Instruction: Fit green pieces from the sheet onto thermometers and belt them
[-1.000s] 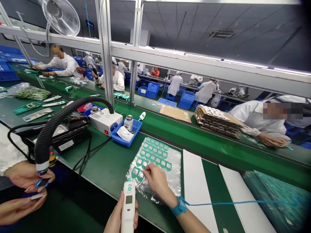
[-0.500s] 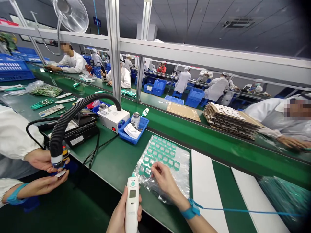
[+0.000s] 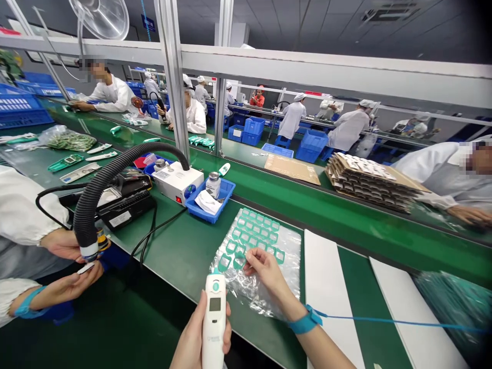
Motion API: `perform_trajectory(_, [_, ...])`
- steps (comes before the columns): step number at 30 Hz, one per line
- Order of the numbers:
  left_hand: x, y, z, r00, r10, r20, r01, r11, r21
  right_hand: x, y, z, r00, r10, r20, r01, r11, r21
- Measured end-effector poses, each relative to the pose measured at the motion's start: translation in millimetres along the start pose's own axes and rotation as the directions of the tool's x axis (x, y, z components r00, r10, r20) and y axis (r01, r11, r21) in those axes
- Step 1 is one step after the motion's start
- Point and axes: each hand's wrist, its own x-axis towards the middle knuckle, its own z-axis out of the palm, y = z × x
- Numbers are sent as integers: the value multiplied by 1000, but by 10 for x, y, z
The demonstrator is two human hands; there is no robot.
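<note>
My left hand (image 3: 194, 333) is wrapped round a white ear thermometer (image 3: 214, 320) with a green tip, a round green button and a small dark display. It points upward and away from me at the bench's near edge. Over a clear plastic bag (image 3: 284, 282), my right hand (image 3: 265, 269) pinches at the edge of a small green frame (image 3: 240, 252), partly hidden by the fingertips. Several similar green frames (image 3: 255, 228) lie in rows on the bag. A blue band (image 3: 305, 320) with a cord circles my right wrist.
Left of the bag sit a blue tray (image 3: 205, 212) with a metal-topped bottle and a white box (image 3: 179, 179) with a black hose (image 3: 86, 205). White strips (image 3: 326, 287) lie to the right, beside bagged green parts (image 3: 457, 302). A co-worker's hands (image 3: 73, 277) work at left.
My right hand has shifted slightly right and up, and a green frame at its fingertips seems to have moved. The thermometer in my left hand has moved slightly right. The camera view has shifted.
</note>
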Motion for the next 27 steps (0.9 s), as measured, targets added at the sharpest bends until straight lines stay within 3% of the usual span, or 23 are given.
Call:
perform_trajectory(5, [-91, 30, 164, 999, -39, -7, 38, 999, -37, -59, -82, -38, 1000, -4, 12, 3, 998, 59])
perform_trajectory(15, [-38, -51, 218, 997, -65, 35, 65, 998, 4, -409, -310, -108, 998, -12, 60, 7, 996, 91])
perform_trajectory(22, [-37, -158, 351, 997, -77, 14, 72, 977, 202, -744, -523, -9, 972, 30, 233, -36, 999, 22])
perform_trajectory(27, [-60, -216, 410, 994, -100, 45, 83, 955, 285, -844, -549, -59, 957, 8, 289, -26, 998, 60])
